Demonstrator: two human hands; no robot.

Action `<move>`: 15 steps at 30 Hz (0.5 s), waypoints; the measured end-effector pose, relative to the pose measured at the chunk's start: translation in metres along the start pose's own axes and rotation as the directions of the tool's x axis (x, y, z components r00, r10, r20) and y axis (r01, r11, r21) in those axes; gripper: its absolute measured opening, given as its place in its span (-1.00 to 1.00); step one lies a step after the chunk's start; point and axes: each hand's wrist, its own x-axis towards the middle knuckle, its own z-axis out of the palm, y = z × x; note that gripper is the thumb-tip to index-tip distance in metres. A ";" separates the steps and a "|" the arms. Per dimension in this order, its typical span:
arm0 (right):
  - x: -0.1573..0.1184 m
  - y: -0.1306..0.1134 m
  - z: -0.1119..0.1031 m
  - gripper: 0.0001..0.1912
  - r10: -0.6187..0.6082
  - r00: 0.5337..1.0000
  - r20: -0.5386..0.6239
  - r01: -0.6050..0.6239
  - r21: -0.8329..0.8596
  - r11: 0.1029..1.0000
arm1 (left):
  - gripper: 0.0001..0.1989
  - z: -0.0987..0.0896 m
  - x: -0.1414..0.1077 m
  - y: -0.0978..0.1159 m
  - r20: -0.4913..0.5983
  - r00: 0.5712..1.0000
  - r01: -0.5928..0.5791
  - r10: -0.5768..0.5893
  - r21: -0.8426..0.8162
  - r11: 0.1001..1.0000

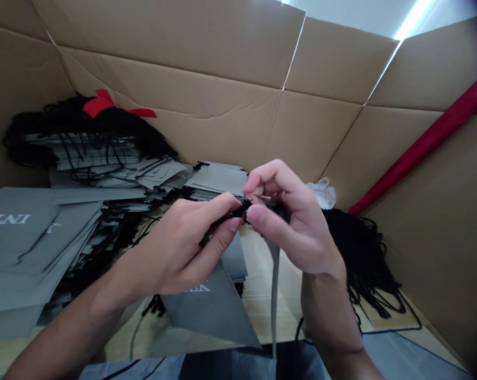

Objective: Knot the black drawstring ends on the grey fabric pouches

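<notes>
My left hand is closed, thumb and forefinger pinching a short length of black cord. The thumb and curled fingers of my right hand close around the cord's other end, just right of the left fingertips. From below the right hand hangs a thin grey panel, seen nearly edge-on; its upper end is hidden by the fingers. Under my hands lies a grey card piece with white letters, partly covered by my left wrist.
Grey lettered pieces are stacked at left. Behind them rises a pile of grey pieces with black cords and a red strip. Another grey stack stands at the back. Black cords lie at right. Cardboard walls enclose the table.
</notes>
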 end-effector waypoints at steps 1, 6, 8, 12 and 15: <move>0.001 0.000 0.000 -0.73 -0.013 1.000 0.022 0.013 -0.018 1.000 | -0.89 0.000 0.000 0.000 0.001 1.000 0.000 0.000 0.009 1.000; 0.005 0.001 -0.002 -0.81 -0.059 0.998 0.009 0.060 -0.087 0.994 | -0.86 -0.003 0.001 -0.003 -0.030 0.999 0.041 -0.040 0.039 0.998; 0.005 0.001 -0.005 -0.80 -0.051 0.999 -0.017 0.049 -0.116 0.992 | -0.83 -0.005 0.002 -0.005 -0.030 0.998 0.060 -0.059 0.034 0.998; 0.003 0.001 -0.011 -0.85 -0.044 0.997 -0.067 0.033 -0.150 0.988 | -0.77 -0.009 0.001 -0.008 -0.014 0.998 0.057 -0.056 0.049 0.997; 0.003 0.001 -0.011 -0.84 -0.042 0.998 -0.036 0.035 -0.158 0.987 | -0.77 -0.009 0.002 -0.009 -0.014 0.998 0.053 -0.053 0.034 0.998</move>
